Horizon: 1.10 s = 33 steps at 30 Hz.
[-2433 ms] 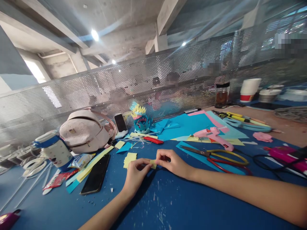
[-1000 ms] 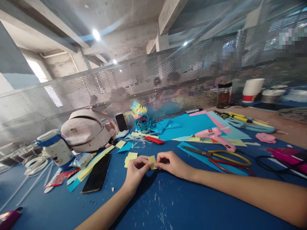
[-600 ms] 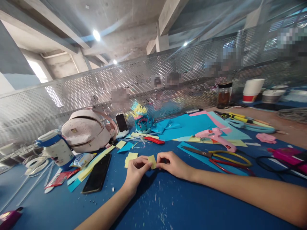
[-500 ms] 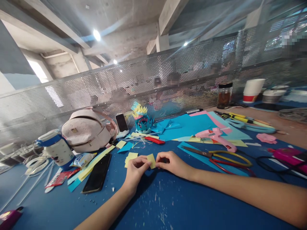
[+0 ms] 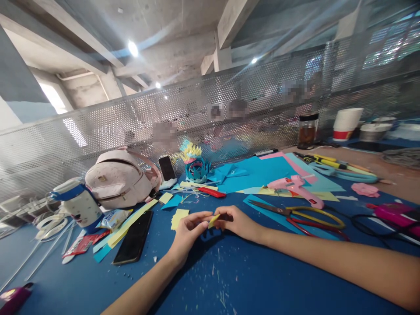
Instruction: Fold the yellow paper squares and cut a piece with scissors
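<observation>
A small yellow paper piece (image 5: 214, 221) is pinched between my two hands above the blue table (image 5: 210, 280); it looks folded or tilted. My left hand (image 5: 189, 231) has its thumb and fingers at the paper's left edge. The fingers of my right hand (image 5: 234, 223) close on its right side. More yellow paper pieces (image 5: 179, 218) lie just left of my left hand. Behind the hands stands a blue, yellow and pink folded-paper model (image 5: 196, 164), with a red cutter (image 5: 211, 192) in front of it.
Scissors (image 5: 295, 212) and a pink glue gun (image 5: 295, 188) lie to the right, near blue paper sheets (image 5: 262, 173). A black phone (image 5: 134, 238), a bottle (image 5: 78, 205) and a pink backpack (image 5: 118, 177) are on the left.
The yellow piece has turned from facing the camera to a narrow, slanted shape. My left fingers have stretched further right, closer to my right hand.
</observation>
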Available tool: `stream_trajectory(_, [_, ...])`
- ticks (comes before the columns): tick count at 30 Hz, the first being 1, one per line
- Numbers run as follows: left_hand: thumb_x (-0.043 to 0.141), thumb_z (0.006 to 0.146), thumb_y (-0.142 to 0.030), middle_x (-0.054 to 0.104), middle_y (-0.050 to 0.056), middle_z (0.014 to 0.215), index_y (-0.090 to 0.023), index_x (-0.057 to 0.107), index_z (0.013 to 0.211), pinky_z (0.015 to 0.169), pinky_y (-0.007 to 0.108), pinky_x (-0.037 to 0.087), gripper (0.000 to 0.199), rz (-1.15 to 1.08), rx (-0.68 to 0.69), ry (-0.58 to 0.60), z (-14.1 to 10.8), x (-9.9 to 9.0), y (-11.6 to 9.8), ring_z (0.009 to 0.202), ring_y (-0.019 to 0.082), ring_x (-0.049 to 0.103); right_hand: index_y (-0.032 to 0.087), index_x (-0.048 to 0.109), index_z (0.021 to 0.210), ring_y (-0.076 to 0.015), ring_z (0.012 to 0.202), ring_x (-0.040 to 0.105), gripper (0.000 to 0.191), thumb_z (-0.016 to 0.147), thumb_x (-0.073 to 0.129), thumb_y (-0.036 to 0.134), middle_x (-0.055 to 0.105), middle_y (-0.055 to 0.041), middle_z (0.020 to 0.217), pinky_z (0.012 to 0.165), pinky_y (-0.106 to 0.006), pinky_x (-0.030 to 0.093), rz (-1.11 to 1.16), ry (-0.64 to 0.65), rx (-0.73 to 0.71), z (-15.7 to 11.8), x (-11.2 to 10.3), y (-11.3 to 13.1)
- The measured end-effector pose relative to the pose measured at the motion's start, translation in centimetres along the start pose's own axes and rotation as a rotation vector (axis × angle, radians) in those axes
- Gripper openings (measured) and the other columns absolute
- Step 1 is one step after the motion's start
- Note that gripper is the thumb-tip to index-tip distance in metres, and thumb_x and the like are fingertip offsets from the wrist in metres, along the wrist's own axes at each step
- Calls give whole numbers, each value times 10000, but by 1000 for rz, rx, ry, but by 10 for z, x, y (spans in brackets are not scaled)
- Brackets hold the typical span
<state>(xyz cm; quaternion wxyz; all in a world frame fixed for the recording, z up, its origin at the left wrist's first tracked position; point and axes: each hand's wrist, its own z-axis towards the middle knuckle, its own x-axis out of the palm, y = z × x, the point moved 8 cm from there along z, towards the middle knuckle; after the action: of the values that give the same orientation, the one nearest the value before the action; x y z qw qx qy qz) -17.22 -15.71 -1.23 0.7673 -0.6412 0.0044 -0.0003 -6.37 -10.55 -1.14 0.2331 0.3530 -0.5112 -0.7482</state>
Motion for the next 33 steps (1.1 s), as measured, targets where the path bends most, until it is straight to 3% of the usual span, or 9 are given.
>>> stream_trajectory(4, [719,698,-327,715,93,976,-158,671,1044,829,312,459,388,-99,18,29,0,2,-1,919,231,632,136,627,825,-140,649,567,323,783,606,456,629,-21,729,619,-244,443,9,52,-7,-1,5,-1])
stream_trajectory(9, [731,684,-301,718,80,932,-151,675,1018,776,286,470,370,-78,-5,7,1,0,4,857,209,638,133,632,855,-132,648,550,317,816,577,443,629,-23,747,600,-229,420,-36,106,-31,-3,10,3])
stream_trajectory(13, [726,693,-279,711,70,886,-146,662,998,742,272,472,339,-73,18,7,3,-2,6,815,192,635,145,604,859,-127,648,532,334,813,570,474,617,-11,749,576,-214,396,-121,62,-40,-2,8,7])
stream_trajectory(18, [760,645,-264,670,24,777,-153,626,825,665,241,467,250,-17,82,-80,5,-9,8,724,162,620,174,599,804,-122,628,512,380,708,662,536,607,2,745,547,-201,349,-444,41,-78,-6,11,14])
stream_trajectory(21, [756,647,-286,652,19,742,-154,608,803,649,243,470,253,27,92,-70,6,-6,8,696,157,611,186,598,791,-120,618,507,370,738,625,551,602,6,742,541,-200,328,-573,37,-90,-8,12,16])
stream_trajectory(33, [731,677,-318,655,44,763,-149,636,797,571,222,458,229,137,96,-65,4,-4,7,699,166,600,181,602,806,-131,606,518,287,852,511,450,614,-14,726,535,-207,311,-588,-36,-64,-7,7,13])
